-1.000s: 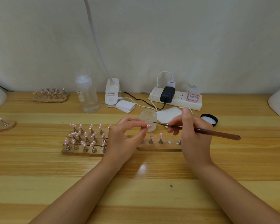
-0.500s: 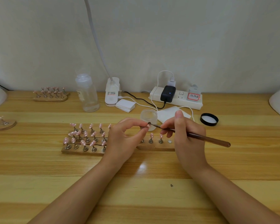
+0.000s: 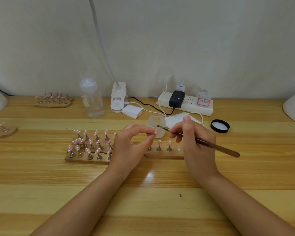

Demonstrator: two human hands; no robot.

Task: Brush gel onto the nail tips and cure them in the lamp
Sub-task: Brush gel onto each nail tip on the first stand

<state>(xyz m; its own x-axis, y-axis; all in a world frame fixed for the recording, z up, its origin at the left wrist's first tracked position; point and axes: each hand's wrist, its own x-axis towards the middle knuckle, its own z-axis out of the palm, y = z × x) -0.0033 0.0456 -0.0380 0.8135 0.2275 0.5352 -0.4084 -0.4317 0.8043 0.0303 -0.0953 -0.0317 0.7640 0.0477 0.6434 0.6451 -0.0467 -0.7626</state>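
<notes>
A person sits at a wooden table (image 3: 41,176), both forearms reaching in from the near edge. The left hand (image 3: 131,147) pinches one pink nail tip (image 3: 156,132) between thumb and forefinger, holding it up in front of a small frosted gel jar (image 3: 157,124). The right hand (image 3: 194,143) grips a brown brush (image 3: 211,145) like a pen.

Half a second ago the bristles touched the held nail tip. Now the brush has pulled slightly back and up, its point at the jar's rim just right of the tip. This probably means one stroke is finished and more gel is being picked up, so this tip is not ready for curing.

Counts: one brush, one jar and one black jar lid (image 3: 220,126) lying to the right. Four wooden stands hold pink tips: a large stand (image 3: 85,158) left of the hands with roughly fifteen, a smaller stand (image 3: 163,154) between the hands showing two tips and one empty peg, a far-left stand (image 3: 53,103) with about ten, and one at the left edge (image 3: 3,132) showing two. One clear bottle (image 3: 92,99), one white clip lamp (image 3: 117,97) and one power strip (image 3: 186,103) stand along the far wall. White domed shapes at both table edges may be curing lamps; I cannot tell.
</notes>
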